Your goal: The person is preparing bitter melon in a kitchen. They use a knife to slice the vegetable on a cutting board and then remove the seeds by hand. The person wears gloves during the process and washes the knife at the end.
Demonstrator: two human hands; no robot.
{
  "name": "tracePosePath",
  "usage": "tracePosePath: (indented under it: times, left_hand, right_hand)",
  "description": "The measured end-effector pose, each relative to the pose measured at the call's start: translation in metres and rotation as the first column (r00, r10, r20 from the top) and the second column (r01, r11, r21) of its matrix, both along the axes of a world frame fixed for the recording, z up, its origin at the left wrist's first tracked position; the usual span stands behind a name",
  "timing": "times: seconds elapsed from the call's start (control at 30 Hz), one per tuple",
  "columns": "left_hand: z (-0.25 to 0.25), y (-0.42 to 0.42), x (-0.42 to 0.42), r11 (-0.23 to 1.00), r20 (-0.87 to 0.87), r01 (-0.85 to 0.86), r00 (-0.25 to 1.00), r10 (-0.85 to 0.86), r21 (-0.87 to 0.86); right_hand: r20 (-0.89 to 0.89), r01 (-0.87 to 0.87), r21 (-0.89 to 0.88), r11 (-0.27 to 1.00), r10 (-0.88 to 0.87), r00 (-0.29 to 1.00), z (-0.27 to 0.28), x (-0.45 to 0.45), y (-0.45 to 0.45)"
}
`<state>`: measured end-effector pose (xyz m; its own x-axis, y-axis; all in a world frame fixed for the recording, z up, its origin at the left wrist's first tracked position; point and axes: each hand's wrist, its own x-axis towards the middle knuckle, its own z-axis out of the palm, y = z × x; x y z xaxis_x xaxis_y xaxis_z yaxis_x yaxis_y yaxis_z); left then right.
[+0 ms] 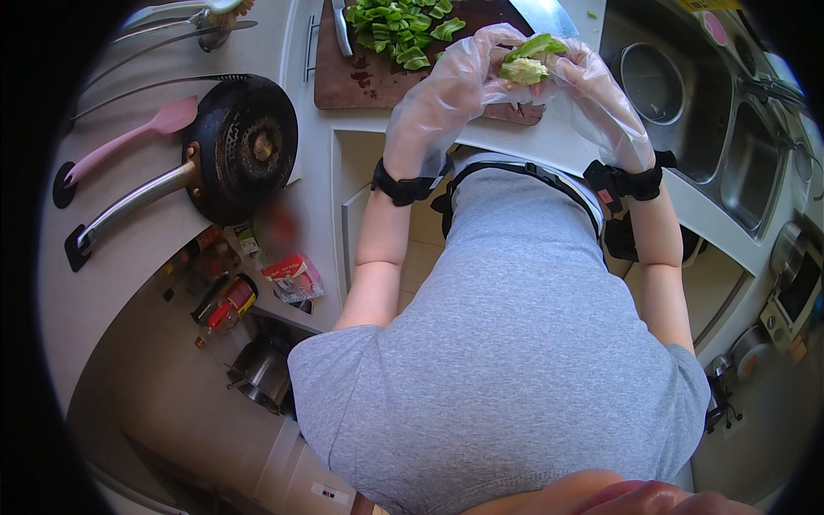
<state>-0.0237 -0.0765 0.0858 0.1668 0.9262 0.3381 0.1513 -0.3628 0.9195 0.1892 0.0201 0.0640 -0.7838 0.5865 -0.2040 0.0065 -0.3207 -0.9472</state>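
Note:
Both my hands wear clear plastic gloves and meet over the near edge of a brown cutting board (386,95). Between them is a piece of green pepper (526,63) with its pale seed core showing. My left hand (465,72) grips it from the left, and my right hand (578,74) has its fingers on the right side. Cut green pepper pieces (393,32) lie heaped on the board. At the board's left lies a silver knife handle (342,31). A broad, shiny metal blade (546,14) is partly visible beyond my hands.
To the right is a steel double sink (698,148) with a round pot (651,84) in it. Leftward hang or lie a black frying pan (244,151), a pink spatula (141,135) and other utensils. Packaged goods (293,277) and a metal pot (261,373) are at lower left.

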Motion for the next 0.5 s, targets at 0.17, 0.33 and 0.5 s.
tracePosePath:
  times: [0.17, 0.33, 0.5]
  left_hand:
    - [0.009, -0.002, 0.000, 1.000, 0.030, -0.003, 1.000, 0.004, -0.012]
    - [0.004, -0.001, -0.003, 1.000, 0.005, -0.030, 1.000, 0.030, -0.002]
    - [-0.005, 0.001, -0.003, 0.997, 0.119, 0.020, 0.993, -0.011, -0.078]
  right_hand:
    - [-0.091, -0.097, -0.141, 0.985, 0.085, 0.992, -0.016, 0.007, 0.009]
    - [0.039, 0.036, -0.203, 0.979, -0.029, 0.999, -0.012, 0.005, 0.006]
    - [0.041, 0.046, -0.207, 0.977, -0.038, 0.998, -0.009, 0.006, 0.004]
